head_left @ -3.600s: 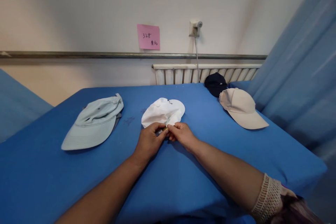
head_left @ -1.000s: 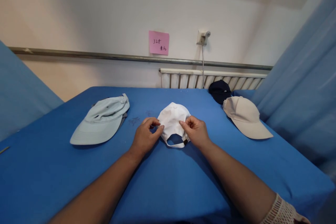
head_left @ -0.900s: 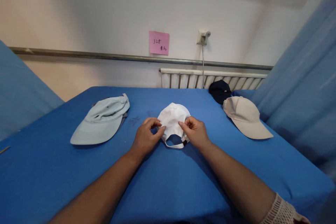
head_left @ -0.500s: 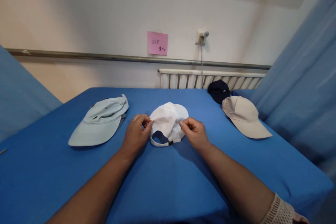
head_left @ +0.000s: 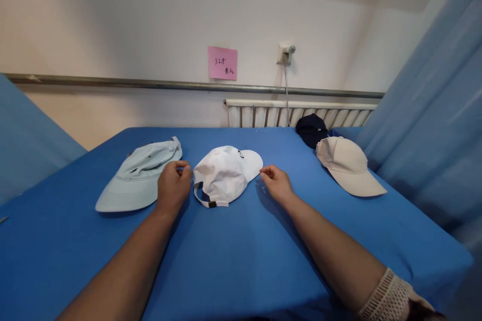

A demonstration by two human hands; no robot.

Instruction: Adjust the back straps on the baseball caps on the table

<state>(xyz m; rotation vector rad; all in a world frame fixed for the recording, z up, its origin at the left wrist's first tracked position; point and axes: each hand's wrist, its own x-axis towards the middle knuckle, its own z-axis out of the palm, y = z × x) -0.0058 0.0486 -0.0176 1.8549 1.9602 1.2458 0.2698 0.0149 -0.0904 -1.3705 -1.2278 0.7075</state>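
A white baseball cap (head_left: 226,175) rests on the blue-covered table in front of me. Its brim points right, and its back opening with the strap and dark buckle faces left toward me. At the cap's back edge, my left hand (head_left: 173,188) is closed in a pinch. My right hand (head_left: 277,183) pinches at the outer edge of the brim, thumb and forefinger together. The crown looks wrinkled, and a small dark mark shows on its front near the brim. Just behind my left hand lies a pale blue-green cap (head_left: 131,180), which the hand partly covers.
On the right of the table (head_left: 233,261) sit a beige cap (head_left: 346,160) and, behind it, a navy cap (head_left: 312,130). A radiator (head_left: 271,114), metal rail and wall socket (head_left: 285,55) are beyond. Blue curtains (head_left: 425,100) hang at both sides.
The white cap has turned so its brim now points right and its strap opening left. My left hand has moved left from the crown; my right is now at the brim.
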